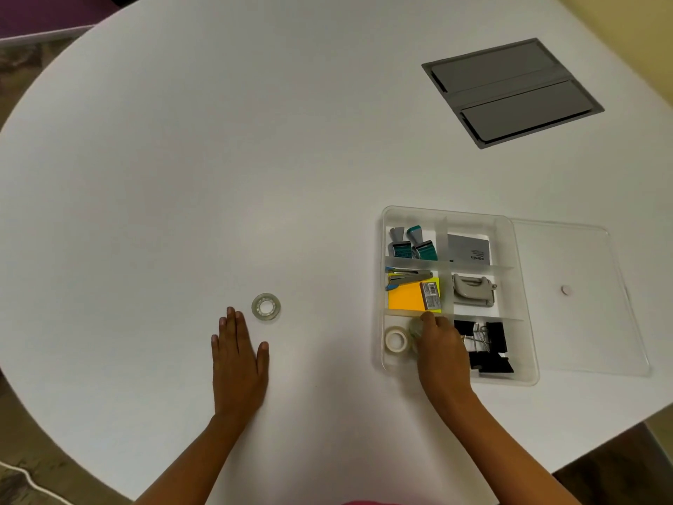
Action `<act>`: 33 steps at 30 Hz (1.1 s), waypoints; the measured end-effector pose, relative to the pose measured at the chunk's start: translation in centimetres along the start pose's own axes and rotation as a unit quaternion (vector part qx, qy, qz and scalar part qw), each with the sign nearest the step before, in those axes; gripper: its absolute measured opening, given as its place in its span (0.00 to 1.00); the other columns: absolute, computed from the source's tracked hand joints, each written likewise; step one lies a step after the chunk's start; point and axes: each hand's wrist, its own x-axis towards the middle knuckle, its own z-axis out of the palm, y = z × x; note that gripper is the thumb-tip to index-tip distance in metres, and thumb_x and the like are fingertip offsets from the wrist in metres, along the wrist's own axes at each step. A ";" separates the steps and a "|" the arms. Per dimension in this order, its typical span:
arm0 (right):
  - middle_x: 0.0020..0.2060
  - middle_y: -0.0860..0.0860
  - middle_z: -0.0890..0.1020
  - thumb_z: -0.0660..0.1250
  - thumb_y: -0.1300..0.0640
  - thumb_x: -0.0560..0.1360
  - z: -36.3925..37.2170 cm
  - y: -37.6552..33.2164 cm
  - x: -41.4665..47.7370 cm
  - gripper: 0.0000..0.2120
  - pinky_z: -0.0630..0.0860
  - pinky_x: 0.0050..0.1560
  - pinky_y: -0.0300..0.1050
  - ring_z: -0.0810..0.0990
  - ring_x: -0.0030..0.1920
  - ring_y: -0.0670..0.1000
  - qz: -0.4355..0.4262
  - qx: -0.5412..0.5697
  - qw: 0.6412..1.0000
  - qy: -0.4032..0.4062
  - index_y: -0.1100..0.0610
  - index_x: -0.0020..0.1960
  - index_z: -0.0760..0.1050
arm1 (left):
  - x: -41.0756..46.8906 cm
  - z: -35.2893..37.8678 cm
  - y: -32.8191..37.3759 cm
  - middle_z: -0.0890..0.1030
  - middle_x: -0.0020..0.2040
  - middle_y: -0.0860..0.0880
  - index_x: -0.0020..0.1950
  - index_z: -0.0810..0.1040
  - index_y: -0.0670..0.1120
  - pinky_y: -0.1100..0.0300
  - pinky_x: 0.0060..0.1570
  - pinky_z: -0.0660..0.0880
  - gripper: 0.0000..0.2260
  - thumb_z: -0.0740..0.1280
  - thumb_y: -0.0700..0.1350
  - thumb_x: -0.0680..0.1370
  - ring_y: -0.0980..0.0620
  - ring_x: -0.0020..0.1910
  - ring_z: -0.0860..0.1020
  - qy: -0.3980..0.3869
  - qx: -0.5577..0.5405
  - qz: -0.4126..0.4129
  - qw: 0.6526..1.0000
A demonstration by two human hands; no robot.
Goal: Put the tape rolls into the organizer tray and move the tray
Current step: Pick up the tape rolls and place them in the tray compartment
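A clear organizer tray (508, 227) with several compartments sits on the white table at the right. In its near-left compartment lies a white tape roll (396, 339). My right hand (442, 346) reaches into that same compartment, fingers closed on a small clear tape roll (415, 328) beside the white one. Another clear tape roll (266, 306) lies flat on the table to the left of the tray. My left hand (238, 362) rests palm down on the table just below that roll, fingers spread, holding nothing.
The tray also holds correction tapes (413, 244), a stapler (409, 278), yellow sticky notes (409, 297), a hole punch (473, 289), a grey card (468, 247) and black binder clips (488, 344). A clear lid (582, 297) lies to its right. A grey cable hatch (511, 91) sits far right.
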 end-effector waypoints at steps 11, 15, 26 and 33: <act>0.57 0.59 0.76 0.66 0.66 0.73 -1.2 -8.4 0.6 0.17 0.76 0.51 0.51 0.73 0.58 0.59 -0.253 0.105 0.961 0.036 0.61 0.62 0.72 | 0.1 0.1 0.0 0.51 0.79 0.43 0.78 0.50 0.40 0.48 0.77 0.49 0.31 0.53 0.51 0.78 0.45 0.79 0.49 0.004 -0.013 -0.003 1.000; 0.67 0.60 0.66 0.66 0.65 0.73 2.2 -13.1 1.0 0.27 0.74 0.58 0.49 0.67 0.64 0.59 -0.344 0.034 0.938 -0.041 0.59 0.70 0.62 | 0.1 0.1 0.0 0.51 0.79 0.42 0.78 0.49 0.39 0.48 0.77 0.49 0.31 0.52 0.51 0.78 0.45 0.79 0.49 0.003 -0.010 -0.002 1.000; 0.69 0.65 0.65 0.69 0.69 0.71 6.7 -16.1 0.5 0.21 0.77 0.52 0.49 0.73 0.59 0.61 -0.414 -0.078 0.907 -0.012 0.65 0.62 0.69 | 0.1 0.2 -0.4 0.48 0.80 0.44 0.78 0.46 0.41 0.51 0.77 0.44 0.32 0.45 0.56 0.78 0.49 0.79 0.45 -0.001 -0.019 0.004 1.000; 0.52 0.59 0.84 0.80 0.66 0.55 5.3 -12.7 -1.0 0.19 0.83 0.37 0.40 0.84 0.46 0.55 -0.389 0.020 0.920 0.041 0.60 0.44 0.81 | 0.1 0.1 -0.5 0.49 0.80 0.44 0.78 0.47 0.41 0.49 0.78 0.46 0.31 0.50 0.52 0.78 0.48 0.79 0.46 -0.005 -0.023 0.002 1.000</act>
